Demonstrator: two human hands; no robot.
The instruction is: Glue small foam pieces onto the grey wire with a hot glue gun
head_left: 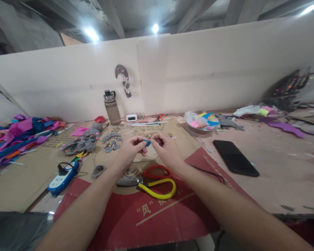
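Observation:
My left hand (pixel 131 149) and my right hand (pixel 164 146) are raised together over the middle of the table, fingers curled. Between their fingertips they pinch a small blue piece (pixel 147 142). Below the hands lie scissors with red and yellow handles (pixel 157 183) on red-printed cardboard (pixel 151 216). Grey cut-out shapes (pixel 111 141) lie just beyond the left hand.
A black phone (pixel 234 157) lies to the right. A blue and white power strip (pixel 63 176) sits at the left, beside a heap of grey pieces (pixel 81 143) and coloured scraps (pixel 15 139). A water bottle (pixel 112 108), small clock (pixel 131 118) and bowl of bits (pixel 200 122) stand by the white wall.

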